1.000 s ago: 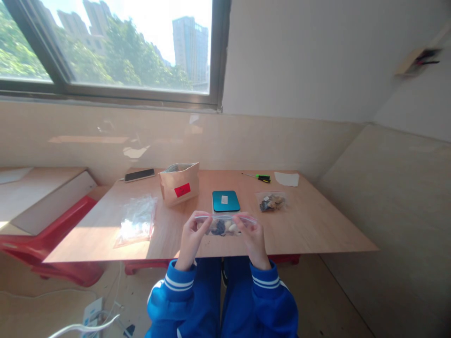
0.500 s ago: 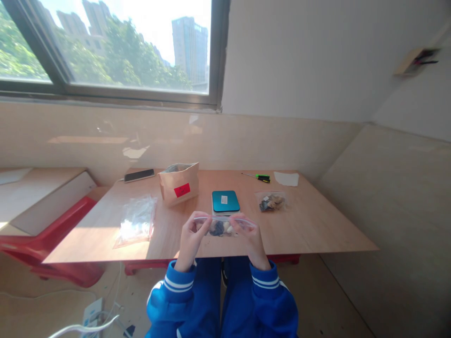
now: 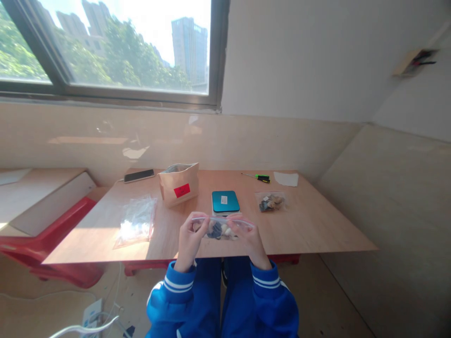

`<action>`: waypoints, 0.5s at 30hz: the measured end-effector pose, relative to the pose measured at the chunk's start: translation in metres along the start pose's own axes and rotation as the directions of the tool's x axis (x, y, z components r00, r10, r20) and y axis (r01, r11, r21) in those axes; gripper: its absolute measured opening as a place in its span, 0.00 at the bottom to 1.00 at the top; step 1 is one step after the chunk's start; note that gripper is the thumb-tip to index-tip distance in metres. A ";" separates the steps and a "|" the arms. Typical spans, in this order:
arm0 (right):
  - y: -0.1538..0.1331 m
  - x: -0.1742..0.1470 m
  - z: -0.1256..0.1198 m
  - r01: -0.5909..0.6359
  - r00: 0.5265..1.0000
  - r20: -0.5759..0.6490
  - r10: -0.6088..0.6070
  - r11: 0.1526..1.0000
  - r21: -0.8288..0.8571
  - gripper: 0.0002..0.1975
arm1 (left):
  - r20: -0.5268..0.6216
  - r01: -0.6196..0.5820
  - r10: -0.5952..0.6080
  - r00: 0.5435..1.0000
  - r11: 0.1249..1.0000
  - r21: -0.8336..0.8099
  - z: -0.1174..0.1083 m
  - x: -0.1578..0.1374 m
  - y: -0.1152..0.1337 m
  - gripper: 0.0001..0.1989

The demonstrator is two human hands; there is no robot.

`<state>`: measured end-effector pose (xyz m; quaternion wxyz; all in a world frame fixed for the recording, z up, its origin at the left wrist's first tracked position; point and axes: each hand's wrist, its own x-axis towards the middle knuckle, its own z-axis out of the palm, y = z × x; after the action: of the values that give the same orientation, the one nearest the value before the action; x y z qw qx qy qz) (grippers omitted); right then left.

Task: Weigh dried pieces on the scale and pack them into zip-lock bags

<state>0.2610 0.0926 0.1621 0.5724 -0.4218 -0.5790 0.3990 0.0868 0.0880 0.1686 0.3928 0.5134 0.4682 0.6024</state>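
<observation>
Holds a clear plastic bag point(image 3: 219, 231) by its zip strip point(image 3: 219, 219) in both hands, above the near part of the wooden table point(image 3: 310, 230). Pinches the strip toward its left end with the left hand point(image 3: 189, 238), with the thumb on the near face, pointing inward, and the index finger behind. Does likewise toward the right end with the right hand point(image 3: 251, 238), with the thumb angled inward and the end of the strip running out across the fingers. Leaves only a narrow gap between thumb and finger on each side, filled by the plastic. Spaces the two pinches apart along the strip and lets the bag hang just below the fingertips, between the hands. Shows through the plastic dark pieces nearer the left thumb and pale rounded pieces nearer the right. Cannot tell a sealed zip from an open one at this size, nor contact from a gap beneath the bag.

Wears blue sleeves point(image 3: 178, 287) with white stripes at the cuffs. Has a flat teal square point(image 3: 229, 206) with a white label just beyond the bag. Has a second bag point(image 3: 272, 202) of brown and dark pieces farther right, apart from the right hand. Has an open paper pouch point(image 3: 169, 192) with a red label point(image 3: 182, 190) upright beyond the left hand, and clear bags point(image 3: 136, 218) lying in sunlight farther left.
</observation>
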 end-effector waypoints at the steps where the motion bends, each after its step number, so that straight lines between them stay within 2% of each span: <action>1: -0.001 0.000 -0.004 -0.006 0.999 0.042 0.007 1.000 -0.026 0.09 | 0.009 -0.005 0.005 1.000 1.000 0.011 -0.002 0.000 -0.001 0.11; 3: -0.006 0.001 -0.011 0.014 0.997 0.076 -0.006 0.994 -0.108 0.12 | 0.046 -0.014 0.013 0.999 1.000 0.020 -0.004 0.001 -0.003 0.11; 5: -0.013 0.001 -0.015 0.091 0.995 0.058 -0.079 0.969 -0.229 0.12 | 0.091 -0.023 0.022 0.996 1.000 0.010 -0.005 0.001 -0.004 0.11; 9: -0.023 -0.001 -0.015 0.257 0.966 0.115 -0.230 0.840 -0.478 0.05 | 0.133 -0.047 0.047 0.990 0.999 -0.002 -0.002 -0.001 -0.003 0.11; 11: -0.025 -0.002 -0.014 0.294 0.956 0.152 -0.253 0.792 -0.535 0.03 | 0.149 -0.055 0.052 0.987 0.998 0.014 0.000 -0.002 -0.001 0.11; 15: -0.022 -0.002 -0.014 0.321 0.946 0.163 -0.279 0.747 -0.583 0.05 | 0.157 -0.085 0.075 0.985 0.994 0.062 0.001 -0.003 0.000 0.09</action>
<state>0.2740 0.0835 0.1831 0.4458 -0.4698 -0.7538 0.1107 0.0880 0.0855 0.1682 0.3855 0.5900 0.4356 0.5599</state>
